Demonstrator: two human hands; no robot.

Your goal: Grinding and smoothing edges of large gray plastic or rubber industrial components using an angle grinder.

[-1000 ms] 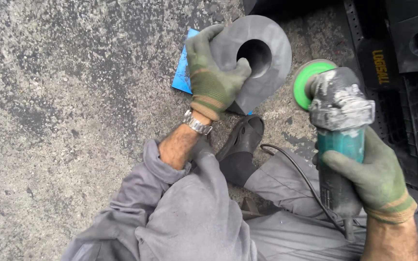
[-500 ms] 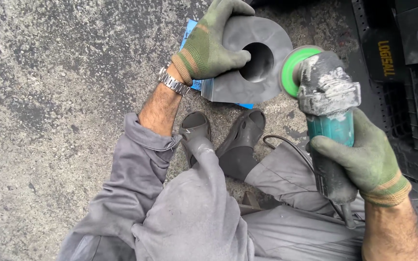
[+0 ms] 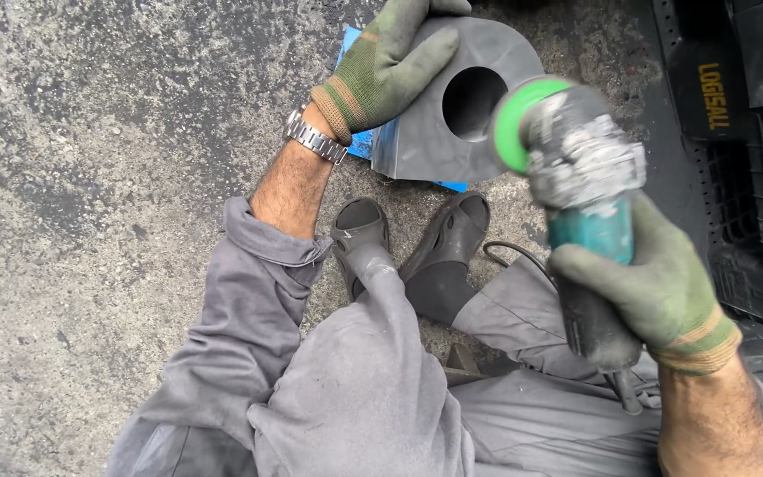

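My left hand (image 3: 395, 66), in a green work glove, grips the left edge of a grey metal part (image 3: 430, 132) with a round hole through it. The part rests on a blue sheet (image 3: 359, 141) on the concrete floor. My right hand (image 3: 655, 283), also gloved, holds an angle grinder (image 3: 585, 185) by its teal body. The grinder's green disc (image 3: 514, 119) sits right at the part's right edge, beside the hole. A metal watch (image 3: 313, 137) is on my left wrist.
My grey trousers and dark slip-on shoes (image 3: 417, 238) are below the part. The grinder's black cable (image 3: 509, 252) loops by my right leg. Black plastic crates and blocks (image 3: 752, 115) stand at the right. Rough concrete floor (image 3: 90, 177) spreads to the left.
The view has shifted so the part sits higher in frame. My left hand slid up along the part's left edge, and the grinder's disc moved in closer to the part.
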